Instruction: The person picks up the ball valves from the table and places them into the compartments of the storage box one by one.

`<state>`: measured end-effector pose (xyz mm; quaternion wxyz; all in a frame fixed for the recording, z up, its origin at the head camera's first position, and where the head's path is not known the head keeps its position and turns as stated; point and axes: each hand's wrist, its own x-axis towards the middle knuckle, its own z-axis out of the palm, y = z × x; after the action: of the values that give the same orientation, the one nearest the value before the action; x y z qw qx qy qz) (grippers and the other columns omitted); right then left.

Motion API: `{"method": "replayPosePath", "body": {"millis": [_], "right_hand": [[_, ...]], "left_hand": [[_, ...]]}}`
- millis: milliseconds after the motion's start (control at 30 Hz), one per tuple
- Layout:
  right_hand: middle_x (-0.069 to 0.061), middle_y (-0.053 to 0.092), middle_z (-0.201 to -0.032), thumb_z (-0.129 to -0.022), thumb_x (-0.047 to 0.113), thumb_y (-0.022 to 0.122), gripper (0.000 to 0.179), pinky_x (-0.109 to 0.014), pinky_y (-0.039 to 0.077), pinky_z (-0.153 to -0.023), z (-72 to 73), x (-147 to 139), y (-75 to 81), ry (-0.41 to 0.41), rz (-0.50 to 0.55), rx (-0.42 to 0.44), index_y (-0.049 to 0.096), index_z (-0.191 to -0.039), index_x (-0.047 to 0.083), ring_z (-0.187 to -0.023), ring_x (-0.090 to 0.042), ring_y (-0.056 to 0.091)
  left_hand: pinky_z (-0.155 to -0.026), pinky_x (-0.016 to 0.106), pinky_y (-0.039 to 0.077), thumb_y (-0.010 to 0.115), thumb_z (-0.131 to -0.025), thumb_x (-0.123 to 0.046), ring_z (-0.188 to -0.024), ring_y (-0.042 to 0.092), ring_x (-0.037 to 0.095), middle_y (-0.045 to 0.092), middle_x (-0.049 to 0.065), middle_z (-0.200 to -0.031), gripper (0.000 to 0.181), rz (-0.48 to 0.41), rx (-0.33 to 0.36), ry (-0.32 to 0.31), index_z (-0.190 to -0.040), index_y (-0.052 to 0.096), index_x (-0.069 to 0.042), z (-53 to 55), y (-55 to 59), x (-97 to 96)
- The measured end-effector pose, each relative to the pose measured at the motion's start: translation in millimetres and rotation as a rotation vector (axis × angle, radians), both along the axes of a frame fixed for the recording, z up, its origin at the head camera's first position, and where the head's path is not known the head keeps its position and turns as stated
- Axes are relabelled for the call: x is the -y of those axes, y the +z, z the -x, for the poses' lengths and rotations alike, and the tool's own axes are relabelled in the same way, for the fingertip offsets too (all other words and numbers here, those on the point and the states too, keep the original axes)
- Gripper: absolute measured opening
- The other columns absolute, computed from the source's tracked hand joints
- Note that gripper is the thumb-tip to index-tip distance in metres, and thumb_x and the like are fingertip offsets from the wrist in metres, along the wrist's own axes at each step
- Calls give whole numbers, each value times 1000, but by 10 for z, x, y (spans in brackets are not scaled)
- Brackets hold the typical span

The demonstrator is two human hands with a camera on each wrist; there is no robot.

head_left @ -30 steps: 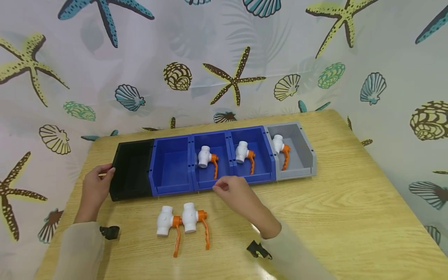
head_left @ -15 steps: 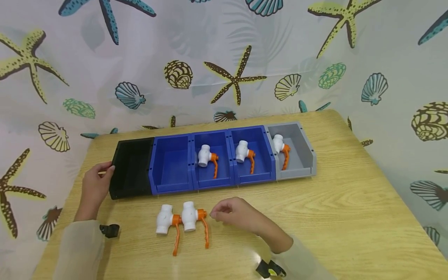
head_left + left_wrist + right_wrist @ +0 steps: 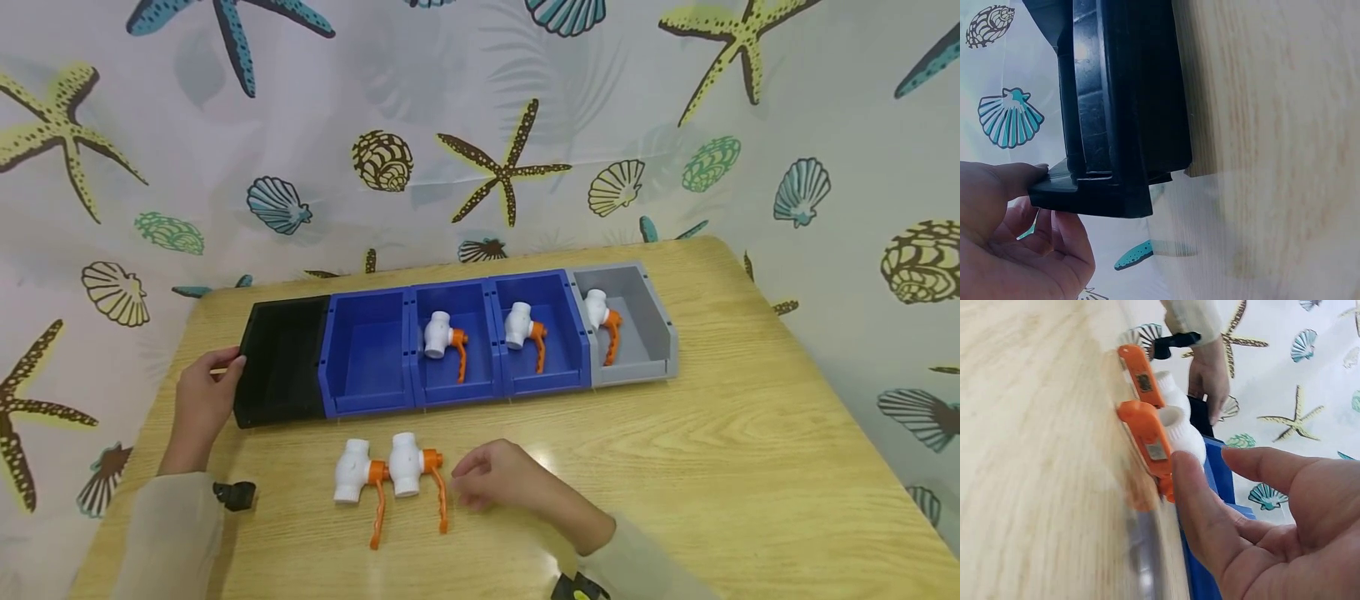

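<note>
My left hand (image 3: 206, 400) pinches the left side wall of the black bin (image 3: 285, 404), thumb on the rim and fingers outside, as the left wrist view shows. Two white ball valves with orange lever handles lie side by side on the table: a left valve (image 3: 352, 473) and a right valve (image 3: 406, 467). Just right of the right valve's handle (image 3: 441, 500) is my right hand (image 3: 498, 477), holding nothing. In the right wrist view its thumb and forefinger stand apart, with the right valve (image 3: 1184, 434) beyond the fingertips.
Right of the black bin stand a bare blue bin (image 3: 371, 354), two blue bins each holding a valve (image 3: 438, 335), and a grey bin (image 3: 637, 333) with another valve (image 3: 596, 307). A patterned cloth (image 3: 450, 100) hangs behind the wooden table (image 3: 720, 467).
My right hand has come down from the front of the blue bins toward the viewer, to beside the right valve's handle. The left hand, bins and valves stay in place.
</note>
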<state>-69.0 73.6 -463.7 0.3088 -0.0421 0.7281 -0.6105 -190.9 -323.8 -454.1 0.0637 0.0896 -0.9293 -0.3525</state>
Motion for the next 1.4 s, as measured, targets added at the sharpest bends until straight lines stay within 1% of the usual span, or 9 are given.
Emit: {"method": "replayPosePath", "body": {"millis": [100,200,367,467,533,700,933,1200,1400], "right_hand": [[-12,66,-70,-83,18,70,16,-37,54,-57,-35,33,-8,32,-26,3,67,-88,3,-61,-24,65],[-11,66,-67,-82,22,72,15,-37,54,-55,-50,72,-3,73,-74,-22,68,-83,8,-59,-24,64],[-8,65,-66,-81,21,73,16,-34,53,-56,-79,164,-19,65,-110,-34,66,-79,7,-61,-21,64],[-8,65,-65,-82,21,72,19,-33,53,-54,-89,210,-33,43,-121,-53,62,-82,4,-59,-20,63],[-7,64,-63,-83,21,71,21,-31,52,-53,-87,237,-43,35,-146,-95,61,-86,3,-56,-20,62],[-1,62,-57,-84,19,69,27,-24,49,-50,-66,302,-85,28,-230,-212,58,-97,-2,-52,-16,61],[0,63,-63,-84,9,67,20,-23,49,-51,-81,355,-111,27,-223,-238,60,-97,-4,-53,-13,61],[9,55,-62,-80,17,73,30,-19,41,-50,-128,356,-103,51,-338,-364,62,-100,-2,-52,-2,48],[10,54,-64,-80,12,71,26,-18,40,-49,-136,357,-96,61,-349,-386,61,-100,-2,-53,-1,47]], "left_hand": [[-62,19,43,44,-98,-35,-98,52,27,55,21,-120,47,-4,10,5,-128,53,0,3,-8,1],[-64,20,43,43,-98,-35,-99,52,27,55,20,-121,47,-7,17,14,-128,53,-1,1,-8,-3],[-62,17,41,44,-98,-34,-98,52,27,55,20,-120,46,-4,7,18,-128,53,0,2,13,-14],[-61,16,41,45,-98,-33,-97,52,27,56,21,-118,45,2,-5,11,-127,53,1,7,22,-18],[-61,16,41,45,-98,-33,-96,53,27,56,21,-118,45,2,-10,11,-127,54,1,8,24,-19],[-62,18,42,44,-98,-34,-97,52,27,55,20,-120,46,-7,7,21,-128,53,0,4,26,-18],[-61,16,41,44,-98,-35,-97,53,27,56,20,-119,47,-6,4,15,-128,53,0,1,22,-15],[-62,16,41,44,-98,-35,-96,52,26,55,19,-119,48,-4,14,20,-129,52,-1,12,21,-12],[-63,17,42,43,-98,-36,-97,51,25,55,19,-119,48,-10,27,25,-130,51,-2,10,22,-15]]}}
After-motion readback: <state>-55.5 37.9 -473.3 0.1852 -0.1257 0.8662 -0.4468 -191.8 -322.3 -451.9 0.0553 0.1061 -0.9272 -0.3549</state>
